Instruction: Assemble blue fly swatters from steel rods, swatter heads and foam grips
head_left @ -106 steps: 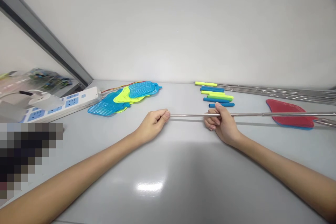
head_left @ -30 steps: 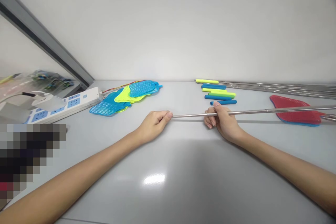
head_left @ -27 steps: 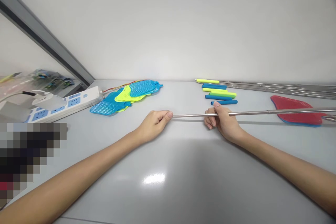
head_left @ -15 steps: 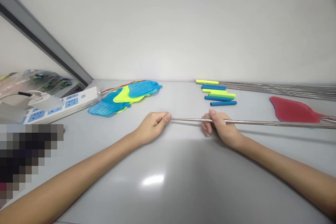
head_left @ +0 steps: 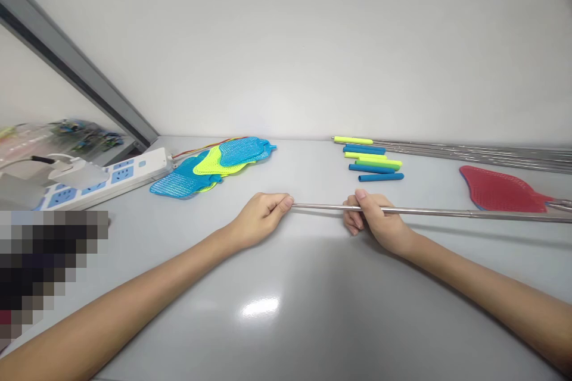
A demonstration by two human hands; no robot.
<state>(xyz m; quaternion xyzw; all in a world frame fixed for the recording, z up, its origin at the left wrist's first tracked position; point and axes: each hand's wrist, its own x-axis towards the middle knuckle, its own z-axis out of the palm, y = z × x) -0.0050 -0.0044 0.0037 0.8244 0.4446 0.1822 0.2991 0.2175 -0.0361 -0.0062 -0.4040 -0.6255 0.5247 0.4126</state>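
A thin telescopic metal rod [head_left: 429, 211] runs level above the grey table and out past the right edge of the view. Its slim left end is pinched by my left hand [head_left: 264, 218], whose fingers hide the tip. My right hand [head_left: 379, 220] is closed around the rod further right, thumb on top. Behind the right hand lie several handle sleeves, among them a blue sleeve [head_left: 381, 177] and a yellow-green sleeve [head_left: 364, 155]. Left of centre rests a pile of fly swatter heads, with a blue swatter head [head_left: 243, 151] over a yellow one [head_left: 209, 164].
A red swatter head [head_left: 503, 187] lies at the right, behind the rod. Several metal rods [head_left: 473, 152] lie along the wall, one with a yellow sleeve [head_left: 353, 140]. At left are a white power strip [head_left: 152, 162] with plugs, thin wires and a pixelated area.
Almost nothing differs. Both hands and the rod appear very slightly lower in view, and the grip of each hand is the same.
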